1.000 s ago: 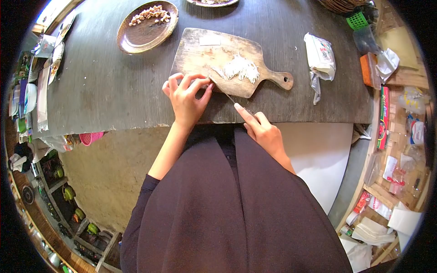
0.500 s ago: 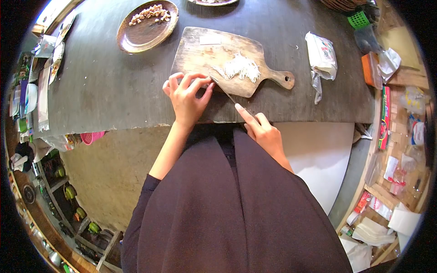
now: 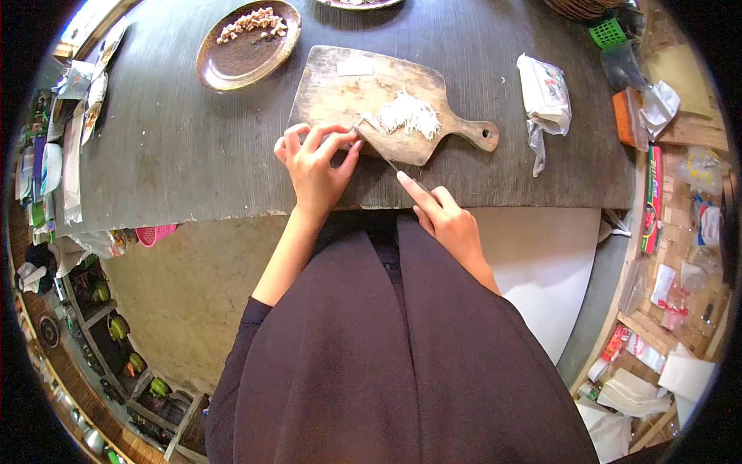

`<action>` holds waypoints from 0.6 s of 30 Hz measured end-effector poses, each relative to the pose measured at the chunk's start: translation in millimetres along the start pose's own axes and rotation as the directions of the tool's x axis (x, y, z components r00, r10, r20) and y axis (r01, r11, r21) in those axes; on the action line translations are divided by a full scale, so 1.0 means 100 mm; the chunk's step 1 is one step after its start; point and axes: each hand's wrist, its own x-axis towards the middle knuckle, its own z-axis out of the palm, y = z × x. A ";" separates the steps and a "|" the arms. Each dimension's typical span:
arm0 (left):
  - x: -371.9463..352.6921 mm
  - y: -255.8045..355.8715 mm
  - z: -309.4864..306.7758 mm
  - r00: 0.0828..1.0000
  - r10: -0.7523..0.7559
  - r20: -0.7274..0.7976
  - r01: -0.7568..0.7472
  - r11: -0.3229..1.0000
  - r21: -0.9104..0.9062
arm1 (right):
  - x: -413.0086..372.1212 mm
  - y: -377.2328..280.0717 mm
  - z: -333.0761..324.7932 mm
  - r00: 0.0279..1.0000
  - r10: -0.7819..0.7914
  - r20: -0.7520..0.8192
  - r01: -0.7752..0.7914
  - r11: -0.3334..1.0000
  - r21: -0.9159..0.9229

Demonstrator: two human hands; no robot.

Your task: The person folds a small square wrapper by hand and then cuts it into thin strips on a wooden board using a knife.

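Knife (image 3: 384,155) slants far-left toward my left grip (image 3: 317,168)

My right grip (image 3: 452,228) is clamped on the knife, forefinger along its top. My left fingers curl at the cutting board's (image 3: 328,97) near edge; I can't tell whether they pinch anything. White shreds (image 3: 410,116) lie on the board, right of them. A box (image 3: 654,197) at far right seems to read "Best".

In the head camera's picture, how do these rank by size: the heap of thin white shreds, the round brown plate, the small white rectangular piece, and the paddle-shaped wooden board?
Largest to smallest:
1. Paddle-shaped wooden board
2. Round brown plate
3. Heap of white shreds
4. White rectangular piece
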 end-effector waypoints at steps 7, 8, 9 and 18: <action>0.00 -0.02 0.02 1.000 0.003 -0.010 -0.003 0.999 -0.035 | 0.19 0.00 0.03 0.997 -0.028 -0.072 0.025 0.999 -0.035; 0.00 -0.02 0.02 1.000 0.003 -0.014 -0.004 0.999 -0.032 | 0.19 -0.01 -0.02 0.997 -0.022 -0.069 0.022 1.000 -0.001; -0.01 -0.01 0.02 1.000 0.005 -0.017 -0.005 0.999 -0.032 | 0.17 -0.01 -0.04 0.998 -0.014 -0.065 0.016 0.999 0.031; 0.00 -0.01 -0.01 1.000 -0.001 0.003 0.001 1.000 -0.022 | 0.01 -0.01 0.01 0.999 -0.028 -0.031 0.029 0.999 0.035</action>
